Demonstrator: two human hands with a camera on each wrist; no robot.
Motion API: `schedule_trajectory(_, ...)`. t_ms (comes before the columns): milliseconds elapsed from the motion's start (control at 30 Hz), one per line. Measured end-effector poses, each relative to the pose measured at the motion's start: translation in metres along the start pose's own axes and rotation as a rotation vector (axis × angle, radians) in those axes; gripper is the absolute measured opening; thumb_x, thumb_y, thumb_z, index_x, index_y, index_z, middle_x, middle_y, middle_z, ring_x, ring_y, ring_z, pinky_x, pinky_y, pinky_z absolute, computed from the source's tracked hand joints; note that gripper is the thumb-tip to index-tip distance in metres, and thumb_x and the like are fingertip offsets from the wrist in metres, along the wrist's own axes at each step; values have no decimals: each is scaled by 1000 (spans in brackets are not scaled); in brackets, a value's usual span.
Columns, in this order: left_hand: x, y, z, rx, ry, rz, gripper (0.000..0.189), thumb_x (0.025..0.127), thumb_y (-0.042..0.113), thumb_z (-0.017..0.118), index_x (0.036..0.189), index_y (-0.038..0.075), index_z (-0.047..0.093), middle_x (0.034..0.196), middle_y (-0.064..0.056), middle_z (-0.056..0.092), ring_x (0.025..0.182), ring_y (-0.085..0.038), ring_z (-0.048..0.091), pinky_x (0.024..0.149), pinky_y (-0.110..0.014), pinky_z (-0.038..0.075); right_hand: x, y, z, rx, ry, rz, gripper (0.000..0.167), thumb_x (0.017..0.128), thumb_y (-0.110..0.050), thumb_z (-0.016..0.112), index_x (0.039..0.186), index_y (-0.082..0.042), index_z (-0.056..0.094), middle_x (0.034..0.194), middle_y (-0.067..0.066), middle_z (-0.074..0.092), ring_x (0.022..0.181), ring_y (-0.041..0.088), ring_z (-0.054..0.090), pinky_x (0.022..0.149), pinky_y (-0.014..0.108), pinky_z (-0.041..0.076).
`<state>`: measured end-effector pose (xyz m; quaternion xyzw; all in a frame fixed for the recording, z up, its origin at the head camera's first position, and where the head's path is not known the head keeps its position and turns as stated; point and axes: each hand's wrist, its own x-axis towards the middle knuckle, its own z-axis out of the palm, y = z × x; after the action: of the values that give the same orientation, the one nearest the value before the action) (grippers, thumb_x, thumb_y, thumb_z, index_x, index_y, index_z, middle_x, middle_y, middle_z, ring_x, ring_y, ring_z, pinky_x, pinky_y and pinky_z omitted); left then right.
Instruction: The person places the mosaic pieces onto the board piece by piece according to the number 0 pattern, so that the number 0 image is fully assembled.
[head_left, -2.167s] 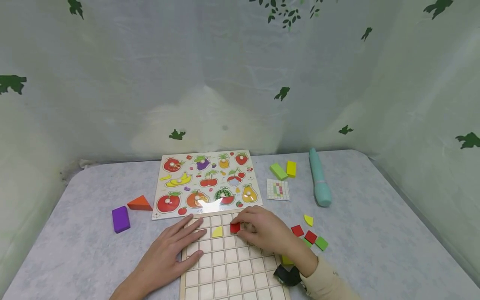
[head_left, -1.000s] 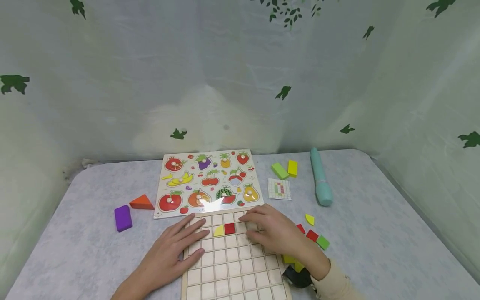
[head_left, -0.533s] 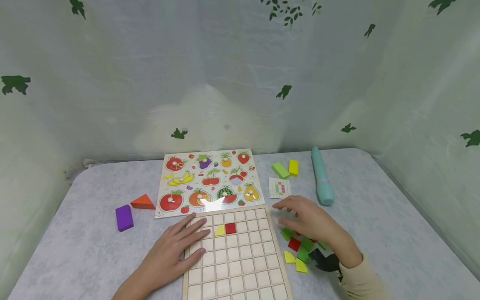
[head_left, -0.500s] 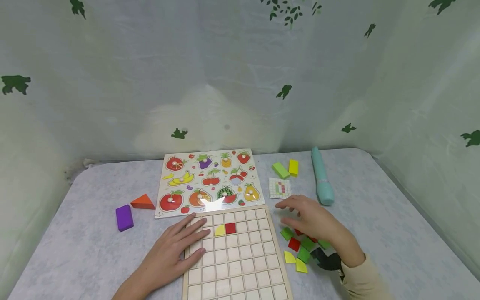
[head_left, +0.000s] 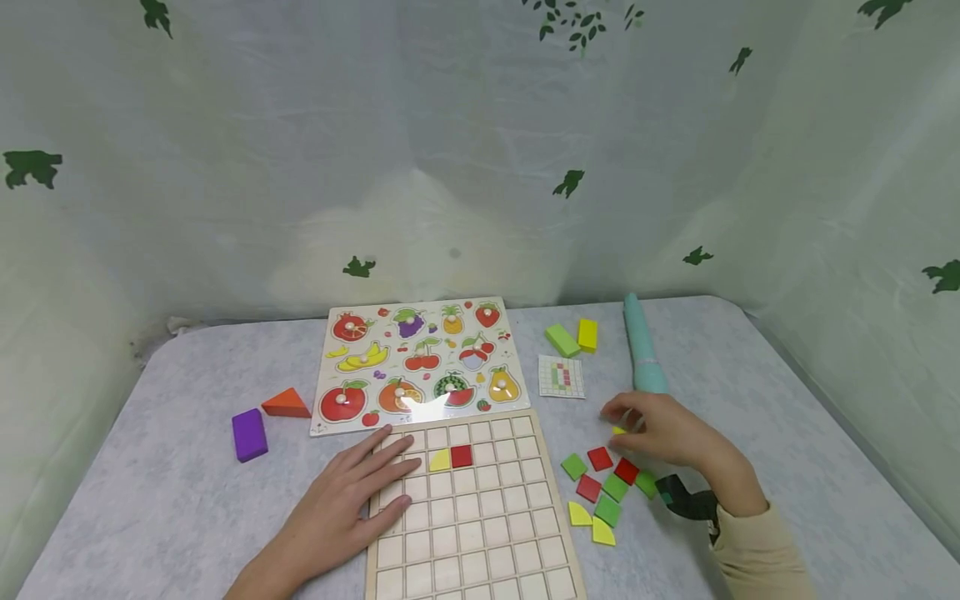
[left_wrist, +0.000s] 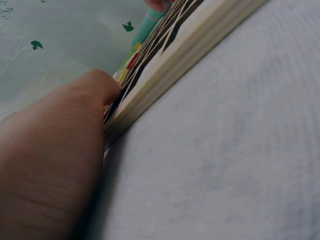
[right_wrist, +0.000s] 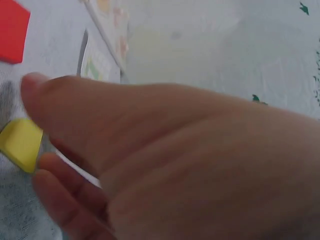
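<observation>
On the grey desk [head_left: 765,392] are laid a fruit puzzle [head_left: 444,362], grid board [head_left: 471,535], purple block [head_left: 250,435], orange wedge [head_left: 286,403], gridded card [head_left: 561,377], green block [head_left: 562,340], yellow block [head_left: 587,336] and teal tube [head_left: 643,350]; red, green and yellow tiles [head_left: 615,487] are scattered beside the grid board.

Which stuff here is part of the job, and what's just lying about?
Likely in the job:
grid board, under the left hand
yellow tile and red tile on it
loose tiles to its right, near the right hand
grid-pattern card, perhaps a guide

Apparently just lying about:
fruit puzzle
purple block
orange wedge
lime block
yellow block
teal roll
</observation>
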<state>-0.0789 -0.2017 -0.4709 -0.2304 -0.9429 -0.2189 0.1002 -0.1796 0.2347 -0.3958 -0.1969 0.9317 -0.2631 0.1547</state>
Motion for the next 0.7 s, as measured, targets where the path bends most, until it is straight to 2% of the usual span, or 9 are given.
schedule_trajectory(133,0,0,1,-2,3,3,46,95,44,73,139,34,66,156,13,50,151,-24,37,109,-57,44,0,4,1,6,-20,27,34,83,-12,87,112,-7,71,104,0,69,90,17,61,79,34,58)
schedule_trajectory(200,0,0,1,-7,8,7,46,94,43,73,139,34,66,156,13,50,151,-24,38,108,-57,44,1,5,2,5,-24,14,32,83,-10,86,111,-8,71,105,0,70,90,17,61,79,34,58)
schedule_trajectory(433,2,1,0,-17,21,15,46,93,42,75,138,33,67,155,11,52,150,-25,39,108,-58,44,8,4,9,-28,18,-110,27,88,-6,80,114,-9,72,110,-1,71,96,17,64,86,37,59)
schedule_trajectory(567,2,1,-1,-17,4,-3,45,94,43,73,138,34,67,155,12,51,151,-25,38,108,-59,44,12,0,16,-46,56,-169,29,90,-4,78,118,-9,72,114,0,72,100,19,65,89,38,59)
schedule_trajectory(700,1,1,-1,-18,-8,-10,44,96,45,71,139,35,66,156,13,51,151,-24,37,109,-60,44,16,-1,22,-19,60,-233,30,92,-3,76,121,-10,71,118,1,71,105,20,67,91,37,59)
